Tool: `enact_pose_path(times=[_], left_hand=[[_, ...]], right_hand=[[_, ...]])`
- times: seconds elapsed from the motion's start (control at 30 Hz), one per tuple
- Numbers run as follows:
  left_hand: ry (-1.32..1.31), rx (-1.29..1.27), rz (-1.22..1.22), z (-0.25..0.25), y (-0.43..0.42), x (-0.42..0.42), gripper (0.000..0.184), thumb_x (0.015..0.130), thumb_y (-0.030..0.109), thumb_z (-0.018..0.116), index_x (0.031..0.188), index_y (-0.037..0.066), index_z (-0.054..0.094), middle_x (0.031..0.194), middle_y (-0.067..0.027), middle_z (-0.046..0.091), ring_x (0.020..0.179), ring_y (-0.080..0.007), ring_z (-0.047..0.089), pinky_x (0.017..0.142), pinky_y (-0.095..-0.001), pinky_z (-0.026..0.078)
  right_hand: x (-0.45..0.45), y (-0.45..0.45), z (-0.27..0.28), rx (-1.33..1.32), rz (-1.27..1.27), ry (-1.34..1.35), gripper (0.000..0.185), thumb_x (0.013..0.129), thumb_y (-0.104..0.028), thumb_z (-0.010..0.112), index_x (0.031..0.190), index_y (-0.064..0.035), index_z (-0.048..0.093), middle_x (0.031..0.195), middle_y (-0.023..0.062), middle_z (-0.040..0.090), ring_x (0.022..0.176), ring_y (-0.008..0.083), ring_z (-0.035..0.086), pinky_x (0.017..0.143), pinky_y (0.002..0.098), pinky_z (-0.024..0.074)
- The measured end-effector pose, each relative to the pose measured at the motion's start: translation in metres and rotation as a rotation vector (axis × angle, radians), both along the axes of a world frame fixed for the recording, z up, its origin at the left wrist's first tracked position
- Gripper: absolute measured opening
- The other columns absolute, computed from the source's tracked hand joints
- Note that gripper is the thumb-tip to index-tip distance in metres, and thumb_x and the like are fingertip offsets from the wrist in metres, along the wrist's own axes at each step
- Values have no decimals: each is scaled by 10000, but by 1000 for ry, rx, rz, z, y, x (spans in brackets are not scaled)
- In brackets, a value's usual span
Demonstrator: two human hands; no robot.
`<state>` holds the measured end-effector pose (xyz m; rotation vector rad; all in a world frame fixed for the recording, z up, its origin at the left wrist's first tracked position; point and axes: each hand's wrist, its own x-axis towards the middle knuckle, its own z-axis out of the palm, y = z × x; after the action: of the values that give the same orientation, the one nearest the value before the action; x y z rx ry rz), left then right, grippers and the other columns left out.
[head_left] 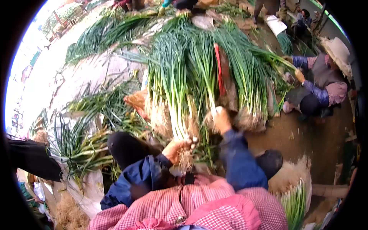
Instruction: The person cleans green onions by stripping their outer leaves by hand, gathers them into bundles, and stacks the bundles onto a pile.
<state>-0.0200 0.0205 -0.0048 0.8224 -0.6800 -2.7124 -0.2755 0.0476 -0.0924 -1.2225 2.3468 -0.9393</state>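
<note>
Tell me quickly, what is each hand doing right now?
Left hand: closed around the base of a bunch of long green stalks.
Right hand: appears closed at the base of a thinner bunch.

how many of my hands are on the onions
2: left hand round a bunch, just above its roots; right hand at the white end of another bunch.

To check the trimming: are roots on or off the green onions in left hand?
On: stringy roots hang from the green onions below the left hand.
</note>
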Motion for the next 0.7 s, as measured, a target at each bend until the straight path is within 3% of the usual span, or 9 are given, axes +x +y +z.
enact_pose_path(times=[0.1,0.13,0.2,0.27,0.33,0.4,0.53,0.57,0.7], left_hand=[[-24,208,152,6,0,-7,272,797,44,596,1055,-20,538,952,-118,618,893,-215,612,746,-350,529],[-8,291,127,6,-1,-9,239,798,27,594,1025,-32,548,946,-123,623,920,-222,612,765,-355,531],[-91,35,82,-17,0,-5,242,837,82,543,1053,-26,541,959,-135,613,802,-213,615,650,-326,537],[-56,159,24,-26,1,-6,237,845,86,527,1050,-31,541,907,-129,621,764,-193,614,613,-309,532],[-84,166,51,-33,7,-6,231,846,96,519,1041,-28,537,836,-110,616,697,-172,599,580,-287,512],[-22,232,148,-32,5,-6,207,850,110,509,1011,-19,535,772,-80,592,645,-153,572,544,-260,482],[-8,438,178,-19,-1,-5,214,868,195,457,955,21,545,680,-33,530,561,-168,504,503,-322,445],[291,490,-19,-47,-4,-1,200,864,179,466,969,30,548,716,-45,565,599,-165,545,518,-307,468],[25,261,150,-20,6,-12,153,820,112,567,959,59,531,792,-73,611,614,-149,573,531,-248,480]], right_hand=[[62,19,58,-113,-36,-212,188,870,-213,509,937,-46,563,757,60,604,670,121,548,569,276,447],[80,22,113,245,138,-352,264,885,-260,500,1004,-28,543,796,71,595,728,146,544,642,275,449],[88,36,27,-234,410,-362,353,895,-298,486,1077,3,513,843,88,596,801,172,545,738,294,442],[83,18,52,-162,264,-953,323,887,-246,512,1083,10,509,841,83,591,811,140,535,750,286,441],[79,-14,52,-167,-211,-966,200,869,-142,526,1009,1,530,833,72,594,761,109,543,667,247,457],[87,-15,66,-328,-267,-748,89,858,-100,495,901,-45,550,816,47,613,687,110,572,556,230,457],[85,10,77,-357,-76,-886,282,865,-328,506,930,-55,540,883,16,589,748,125,557,592,228,461],[73,1,44,-386,-45,-671,308,852,-337,525,952,-46,540,878,21,587,744,122,550,579,234,459],[57,-38,53,-154,-172,-748,289,819,-245,575,1017,-34,562,906,43,591,762,97,524,649,230,451]])
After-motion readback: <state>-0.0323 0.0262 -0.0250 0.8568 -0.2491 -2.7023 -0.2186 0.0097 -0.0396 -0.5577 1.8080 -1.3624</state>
